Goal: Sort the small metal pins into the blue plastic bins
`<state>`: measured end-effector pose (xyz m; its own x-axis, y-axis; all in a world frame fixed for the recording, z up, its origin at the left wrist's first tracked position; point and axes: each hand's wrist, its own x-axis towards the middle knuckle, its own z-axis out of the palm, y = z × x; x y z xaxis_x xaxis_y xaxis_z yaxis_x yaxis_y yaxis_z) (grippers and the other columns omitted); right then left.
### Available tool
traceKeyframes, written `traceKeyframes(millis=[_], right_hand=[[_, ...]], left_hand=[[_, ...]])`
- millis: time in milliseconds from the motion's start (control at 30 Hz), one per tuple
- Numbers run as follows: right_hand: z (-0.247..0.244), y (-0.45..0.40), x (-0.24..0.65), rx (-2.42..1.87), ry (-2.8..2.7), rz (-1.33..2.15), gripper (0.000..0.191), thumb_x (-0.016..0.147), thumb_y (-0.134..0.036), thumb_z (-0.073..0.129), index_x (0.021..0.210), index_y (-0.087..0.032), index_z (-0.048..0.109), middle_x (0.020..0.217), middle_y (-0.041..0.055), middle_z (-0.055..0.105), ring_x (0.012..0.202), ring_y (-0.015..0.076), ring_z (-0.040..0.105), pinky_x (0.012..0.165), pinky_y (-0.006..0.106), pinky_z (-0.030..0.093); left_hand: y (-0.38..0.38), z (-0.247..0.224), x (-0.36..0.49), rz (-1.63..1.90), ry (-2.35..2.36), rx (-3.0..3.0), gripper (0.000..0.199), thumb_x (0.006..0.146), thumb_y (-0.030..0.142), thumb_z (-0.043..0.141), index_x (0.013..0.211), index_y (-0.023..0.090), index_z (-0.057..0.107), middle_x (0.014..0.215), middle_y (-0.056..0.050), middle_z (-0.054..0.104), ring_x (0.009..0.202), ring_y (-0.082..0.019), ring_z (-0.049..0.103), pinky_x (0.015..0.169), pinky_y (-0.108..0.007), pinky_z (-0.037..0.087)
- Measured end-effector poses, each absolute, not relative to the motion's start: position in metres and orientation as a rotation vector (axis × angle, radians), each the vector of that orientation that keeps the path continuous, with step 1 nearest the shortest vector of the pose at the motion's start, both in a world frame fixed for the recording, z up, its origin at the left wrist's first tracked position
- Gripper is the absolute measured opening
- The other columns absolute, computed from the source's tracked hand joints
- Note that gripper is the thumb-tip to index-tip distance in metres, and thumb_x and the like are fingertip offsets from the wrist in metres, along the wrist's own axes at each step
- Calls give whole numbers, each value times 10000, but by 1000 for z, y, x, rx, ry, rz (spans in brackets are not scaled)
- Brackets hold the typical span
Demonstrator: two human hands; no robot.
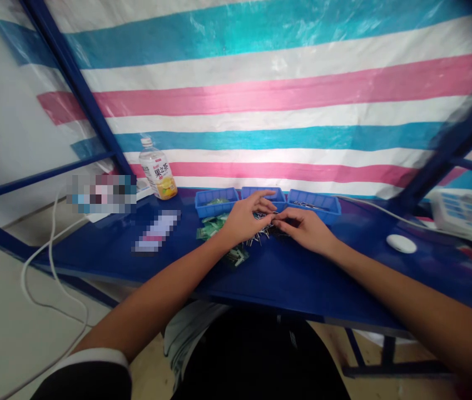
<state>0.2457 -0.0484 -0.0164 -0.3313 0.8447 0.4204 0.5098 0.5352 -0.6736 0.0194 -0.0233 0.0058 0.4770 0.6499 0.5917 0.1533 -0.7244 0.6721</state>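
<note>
My left hand [247, 218] and my right hand [306, 229] meet over the middle of the blue table, fingertips close together. Both are closed in a pinch; whatever sits between the fingertips is too small and blurred to name. Beneath them lies a pile of thin silvery metal pieces [256, 238]. Small green packets [210, 226] lie to the left of my left hand, and a clear packet of metal pieces [236, 255] rests below it. Three blue bins stand behind: a left bin [207, 210], a middle bin [279, 195] partly hidden by my left hand, and a right bin [323, 211].
A drink bottle [159, 172] stands at the back left, near a blurred-out flat item [156, 232]. A white oval object [401, 243] lies on the right, with a pale device [465, 216] beyond it. White cables [54, 261] hang at the left edge.
</note>
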Motion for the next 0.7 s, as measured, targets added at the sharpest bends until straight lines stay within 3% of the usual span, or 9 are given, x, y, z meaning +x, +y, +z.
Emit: traceKeyframes(millis=[200,467,600,700], right_hand=[[-16,-42,248,-1125,-1814,750,310,992,-536,649,1032,-242,740,904,44,770,821,221,705,768,380,565],[-15,-18,247,-1248,-1549,812,431,971,-638,625,1023,-221,725,805,47,745,576,154,600,513,291,447],[-12,-12,249,-1339,-1654,641,531,1004,-701,544,836,-221,698,671,42,707,508,162,580,540,323,452],[-8,-19,254,-1350,-1856,294,438,1036,-599,546,851,-236,708,717,59,738,605,211,641,623,364,484]], left_hand=[[-15,-2,16,1113,848,2470,451,950,197,707,1390,193,608,1216,-103,770,1096,-233,760,1029,-429,616],[-11,-12,14,828,900,2723,239,1007,271,665,1220,170,705,1210,-109,766,1171,-274,713,1062,-454,576],[-11,-12,14,816,906,2718,236,1004,271,669,1211,168,716,1215,-112,768,1175,-279,711,1075,-459,568],[-10,-12,13,818,911,2716,236,1007,273,658,1210,167,716,1210,-110,767,1167,-281,711,1072,-465,568]])
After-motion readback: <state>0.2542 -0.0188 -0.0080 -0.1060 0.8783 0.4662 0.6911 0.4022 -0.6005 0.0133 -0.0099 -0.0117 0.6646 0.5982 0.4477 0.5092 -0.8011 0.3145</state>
